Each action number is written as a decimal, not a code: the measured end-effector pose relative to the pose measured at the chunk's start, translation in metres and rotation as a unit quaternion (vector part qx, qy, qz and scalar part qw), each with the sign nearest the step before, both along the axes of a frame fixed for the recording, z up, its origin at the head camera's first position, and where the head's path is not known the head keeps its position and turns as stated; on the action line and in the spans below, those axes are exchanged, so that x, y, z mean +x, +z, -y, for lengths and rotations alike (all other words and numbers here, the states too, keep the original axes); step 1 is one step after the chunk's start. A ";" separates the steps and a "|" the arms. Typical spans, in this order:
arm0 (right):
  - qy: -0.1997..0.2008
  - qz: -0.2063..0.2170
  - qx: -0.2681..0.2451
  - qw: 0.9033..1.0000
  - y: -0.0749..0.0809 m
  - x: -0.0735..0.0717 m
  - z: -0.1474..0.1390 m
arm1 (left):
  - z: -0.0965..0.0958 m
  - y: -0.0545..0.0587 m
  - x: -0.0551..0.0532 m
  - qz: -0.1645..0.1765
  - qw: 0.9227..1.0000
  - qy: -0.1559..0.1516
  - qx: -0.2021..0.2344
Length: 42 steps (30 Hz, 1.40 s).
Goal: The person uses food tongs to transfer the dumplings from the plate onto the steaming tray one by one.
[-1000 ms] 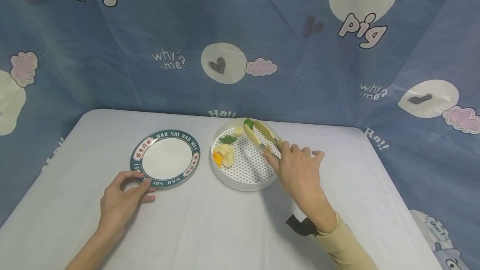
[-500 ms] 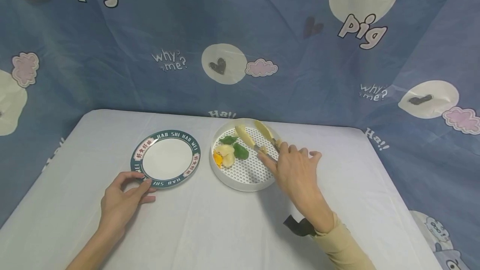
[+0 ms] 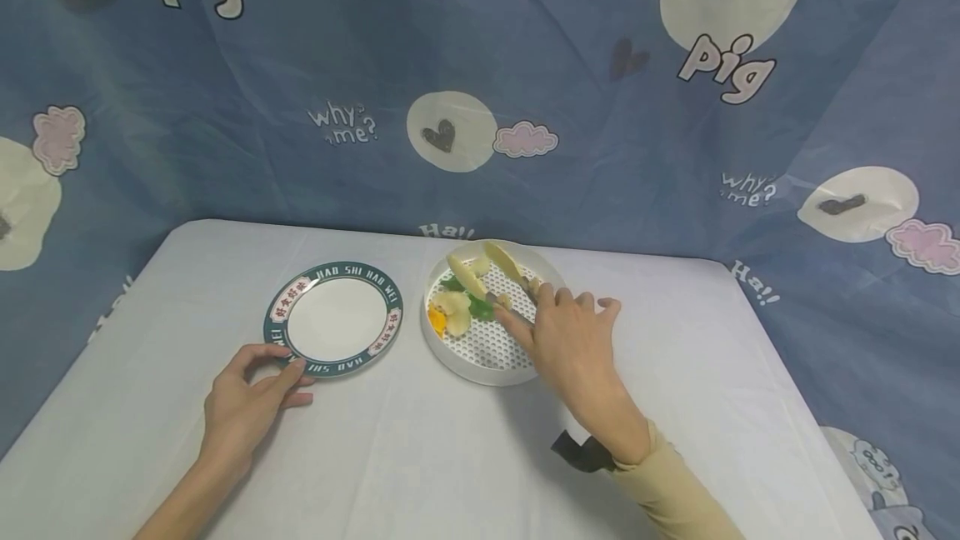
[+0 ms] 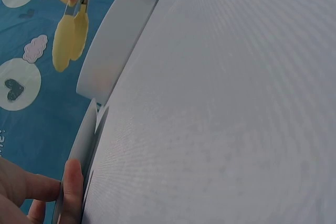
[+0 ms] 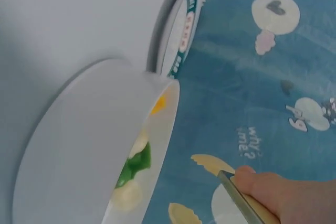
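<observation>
My right hand (image 3: 573, 357) holds a pair of tongs (image 3: 467, 277) with yellow tips above a round white tray (image 3: 483, 376) with a perforated floor. The tongs' tips stand apart, with a pale yellow piece (image 3: 480, 266) visible between them at the tray's back; whether they touch it I cannot tell. Left in the tray lie pale yellow lumps (image 3: 454, 311), an orange piece (image 3: 437, 320) and green leaf-like pieces (image 5: 137, 165), partly hidden by the tongs. My left hand (image 3: 243, 407) pinches the near-left rim of a green-rimmed white plate (image 3: 337, 319), thumb on top.
A white cloth (image 3: 390, 457) covers the table under plate and tray, which stand side by side with a narrow gap. Behind the table hangs a blue printed curtain (image 3: 300, 165). A black strap (image 3: 583, 451) sticks out from my right wrist.
A green piece moved from the tray's back toward the front, beside the pale lumps. The tongs have left it and shifted left, around the back pale piece. My left hand stays on the plate.
</observation>
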State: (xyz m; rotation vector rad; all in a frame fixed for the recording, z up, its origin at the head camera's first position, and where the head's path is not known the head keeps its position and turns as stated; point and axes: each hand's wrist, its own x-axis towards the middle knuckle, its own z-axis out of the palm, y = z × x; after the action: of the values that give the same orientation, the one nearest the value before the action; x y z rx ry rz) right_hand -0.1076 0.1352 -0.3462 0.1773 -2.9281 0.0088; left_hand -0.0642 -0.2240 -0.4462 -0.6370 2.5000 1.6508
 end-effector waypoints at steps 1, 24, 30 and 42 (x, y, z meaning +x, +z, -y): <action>0.002 0.005 0.002 1.000 0.001 0.000 0.003 | 0.000 0.000 0.000 0.000 1.000 0.000 -0.003; 0.092 -0.070 0.062 0.991 -0.005 0.011 0.081 | 0.003 -0.002 0.004 -0.001 1.000 0.001 0.001; 0.102 -0.038 0.067 0.992 -0.007 0.014 0.099 | 0.002 -0.004 0.004 -0.008 1.000 0.000 -0.001; 0.117 -0.043 0.114 0.986 -0.030 0.022 0.119 | 0.000 0.000 0.003 -0.011 1.000 -0.003 -0.012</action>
State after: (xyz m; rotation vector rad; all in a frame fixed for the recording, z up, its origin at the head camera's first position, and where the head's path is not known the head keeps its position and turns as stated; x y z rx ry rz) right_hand -0.0852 0.0166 -0.3758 0.5422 -2.7985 -0.2918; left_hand -0.0609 -0.2235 -0.4462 -0.6159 2.5376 1.6373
